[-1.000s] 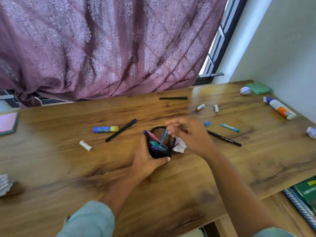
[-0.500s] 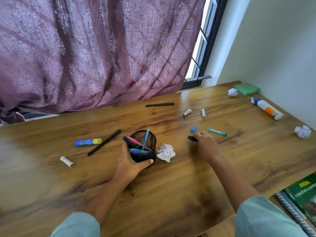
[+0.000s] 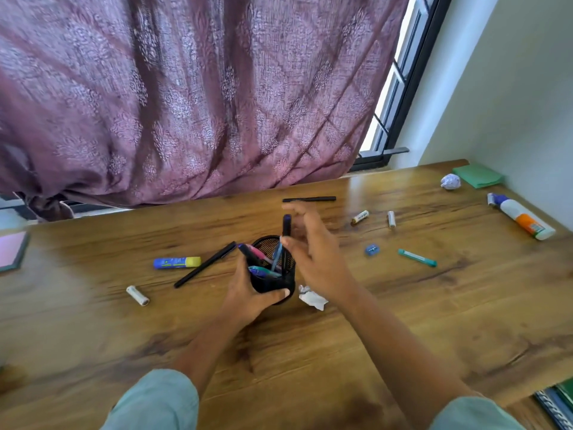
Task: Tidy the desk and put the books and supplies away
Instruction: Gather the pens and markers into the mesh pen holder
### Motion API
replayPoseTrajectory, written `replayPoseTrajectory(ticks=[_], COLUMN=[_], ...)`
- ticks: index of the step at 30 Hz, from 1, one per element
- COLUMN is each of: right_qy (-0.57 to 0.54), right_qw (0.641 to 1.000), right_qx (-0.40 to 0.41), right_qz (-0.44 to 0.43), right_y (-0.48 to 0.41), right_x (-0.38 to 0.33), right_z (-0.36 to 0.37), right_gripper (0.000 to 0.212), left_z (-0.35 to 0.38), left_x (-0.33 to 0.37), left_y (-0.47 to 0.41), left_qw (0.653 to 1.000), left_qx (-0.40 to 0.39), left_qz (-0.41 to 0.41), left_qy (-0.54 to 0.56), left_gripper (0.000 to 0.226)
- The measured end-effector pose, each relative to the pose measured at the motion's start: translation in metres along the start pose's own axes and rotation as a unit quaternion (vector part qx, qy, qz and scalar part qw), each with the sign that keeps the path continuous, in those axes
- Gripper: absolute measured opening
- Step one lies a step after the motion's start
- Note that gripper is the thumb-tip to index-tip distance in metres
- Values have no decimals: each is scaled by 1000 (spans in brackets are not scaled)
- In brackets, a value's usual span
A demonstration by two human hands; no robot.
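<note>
Head view: the left hand wraps around the black mesh pen cup at the middle of the wooden desk, thumb across its near wall. The cup holds several pens, pink, blue and teal, leaning toward 10 o'clock. The right hand is blurred just at 3 o'clock of the cup, fingers spread; a dark pen stands upright above the cup's rim against its fingertips, and I cannot tell whether the hand grips it or has let go.

From the cup: a crumpled paper scrap lies at 4 o'clock, partly under the right wrist; a black pen and a blue-and-yellow glue stick at 9 o'clock; a white cylinder at 8 o'clock; another black pen at 12 o'clock; a blue sharpener and a teal pen at 3 o'clock; a glue bottle far out at 2 o'clock.
</note>
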State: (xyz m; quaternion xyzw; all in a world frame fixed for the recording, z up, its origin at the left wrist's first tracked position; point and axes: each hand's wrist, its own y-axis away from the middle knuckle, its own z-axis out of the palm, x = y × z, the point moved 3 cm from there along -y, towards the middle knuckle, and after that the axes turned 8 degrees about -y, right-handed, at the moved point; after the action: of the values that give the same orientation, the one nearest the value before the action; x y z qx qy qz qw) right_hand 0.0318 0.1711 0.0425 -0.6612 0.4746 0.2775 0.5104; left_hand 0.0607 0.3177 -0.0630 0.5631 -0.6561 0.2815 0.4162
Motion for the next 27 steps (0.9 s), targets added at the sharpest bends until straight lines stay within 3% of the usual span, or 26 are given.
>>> replayPoseTrajectory(ticks=[6, 9, 12, 14, 16, 18, 23, 25, 27], right_qy=[71, 77, 123, 247, 371, 431, 493, 465, 355], right_qw=[994, 997, 982, 944, 879, 834, 796, 812, 881], right_qx=[-83, 15, 94, 100, 72, 57, 63, 56, 107], right_qz=[-5, 9, 110, 194, 289, 340, 346, 349, 293], right_y=[6, 2, 5, 14, 31, 47, 51, 40, 21], right_x=[17, 29, 70, 105, 133, 149, 152, 148, 130], right_z=[14, -10, -56, -92, -124, -145, -147, -141, -129], right_gripper=[35, 29, 27, 37, 47, 49, 26, 27, 33], left_z=[6, 9, 11, 14, 16, 19, 21, 22, 22], left_x=[-2, 0, 2, 2, 3, 5, 12, 12, 14], left_y=[-10, -14, -22, -28, -34, -39, -51, -56, -58], left_qw=[1000, 1000, 999, 999, 999, 999, 996, 996, 996], left_qx=[2, 11, 21, 27, 25, 22, 17, 13, 11], left_qz=[24, 22, 34, 38, 38, 43, 72, 76, 78], left_qy=[16, 17, 5, 1, -3, -12, -42, -45, -52], left_gripper=[93, 85, 80, 83, 88, 89, 87, 87, 86])
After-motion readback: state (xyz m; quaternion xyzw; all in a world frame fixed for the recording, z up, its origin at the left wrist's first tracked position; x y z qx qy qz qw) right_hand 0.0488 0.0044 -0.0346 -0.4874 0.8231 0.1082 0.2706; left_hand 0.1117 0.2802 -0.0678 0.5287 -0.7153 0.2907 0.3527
